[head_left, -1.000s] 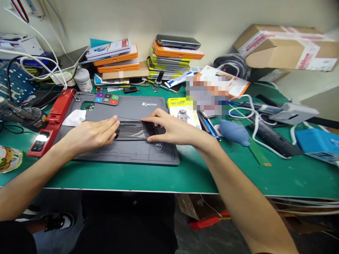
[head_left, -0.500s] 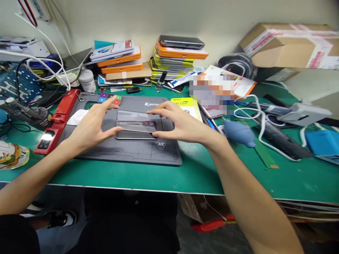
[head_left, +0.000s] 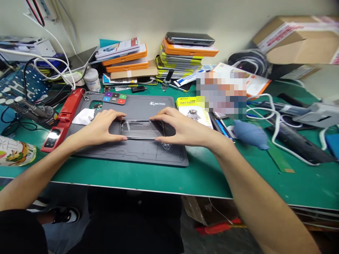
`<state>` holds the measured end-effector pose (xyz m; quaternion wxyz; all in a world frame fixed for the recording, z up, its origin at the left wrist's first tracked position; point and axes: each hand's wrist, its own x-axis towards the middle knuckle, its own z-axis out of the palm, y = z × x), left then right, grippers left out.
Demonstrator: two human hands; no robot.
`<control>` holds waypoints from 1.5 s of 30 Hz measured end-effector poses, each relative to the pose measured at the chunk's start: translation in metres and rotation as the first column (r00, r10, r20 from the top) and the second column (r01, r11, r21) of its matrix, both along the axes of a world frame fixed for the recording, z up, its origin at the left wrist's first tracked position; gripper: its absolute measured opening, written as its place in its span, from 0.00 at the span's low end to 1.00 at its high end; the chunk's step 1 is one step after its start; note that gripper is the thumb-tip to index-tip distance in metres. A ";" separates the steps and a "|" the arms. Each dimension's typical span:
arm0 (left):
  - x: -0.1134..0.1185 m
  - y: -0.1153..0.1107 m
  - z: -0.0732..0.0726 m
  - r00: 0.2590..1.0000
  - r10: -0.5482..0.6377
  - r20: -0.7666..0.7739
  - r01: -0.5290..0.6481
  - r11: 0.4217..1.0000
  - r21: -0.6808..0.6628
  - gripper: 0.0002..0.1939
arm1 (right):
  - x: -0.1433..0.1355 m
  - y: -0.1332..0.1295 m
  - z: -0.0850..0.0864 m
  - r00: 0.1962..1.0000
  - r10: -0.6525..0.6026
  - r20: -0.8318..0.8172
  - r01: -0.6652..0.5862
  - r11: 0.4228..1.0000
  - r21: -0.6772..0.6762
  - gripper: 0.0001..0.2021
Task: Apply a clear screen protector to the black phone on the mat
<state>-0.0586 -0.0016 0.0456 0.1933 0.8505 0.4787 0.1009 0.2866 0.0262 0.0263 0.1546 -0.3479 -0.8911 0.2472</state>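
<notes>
Phone (head_left: pixel 141 129) lies lengthwise on the grey mat (head_left: pixel 137 153), screen side up, between the two hands. Right hand (head_left: pixel 181 127): fingertips at the far edge, thumb at the near edge, phone pinched between them near its right end. Left hand (head_left: pixel 98 127): thumb and fingers spread around the left end, thumb at the near corner, fingertips by the far one; cannot tell whether they press on it. White cloth (head_left: pixel 84 116) on the mat, just beyond the left hand; red tool (head_left: pixel 63 114) along the mat's left side. Battery box (head_left: pixel 194 112) beside the mat at far right, blue air blower (head_left: pixel 251 134) farther right on the green table (head_left: pixel 113 176). Both forearms reach in from the near side
</notes>
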 end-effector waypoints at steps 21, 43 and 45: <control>-0.012 0.007 -0.015 0.998 -0.057 -0.013 0.058 0.997 0.041 0.39 | -0.001 0.000 -0.001 1.000 0.008 0.024 -0.007 1.000 -0.026 0.39; -0.010 0.004 -0.012 0.999 -0.043 0.014 0.043 0.999 0.005 0.39 | 0.000 0.001 0.002 0.999 -0.009 0.036 0.012 0.997 -0.079 0.41; -0.009 0.004 -0.012 0.999 -0.035 0.023 0.035 0.999 -0.003 0.39 | 0.000 0.002 0.001 0.999 -0.009 0.036 0.012 0.997 -0.076 0.40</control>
